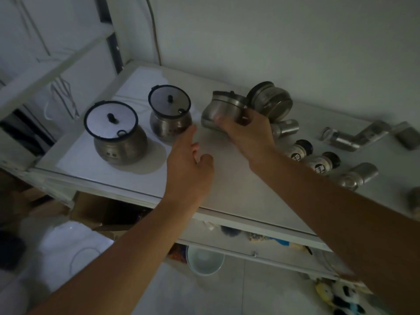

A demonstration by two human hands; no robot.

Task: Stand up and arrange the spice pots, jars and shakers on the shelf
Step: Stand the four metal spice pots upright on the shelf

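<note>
On a white shelf (238,178) set against a pale wall, two round steel spice pots stand upright at the left. A large pot (120,142) is near the front edge. A second pot (169,120) stands just behind it and to its right. Each has a clear lid with a black rim.

The right hand (247,130) grips a third pot (223,105), fingers and thumb curled round its body. This pot is tilted. Just behind it, a fourth pot (270,100) lies on its side.

The left hand (188,164) hovers over the shelf, fingers loosely spread and holding nothing. Its index fingertip is beside the second pot; whether they touch cannot be told.

Further right, a small steel shaker (285,128), a glass jar (300,151), a second glass jar (322,163) and a front steel shaker (358,177) all lie on their sides. A white bowl (205,261) sits below the shelf.
</note>
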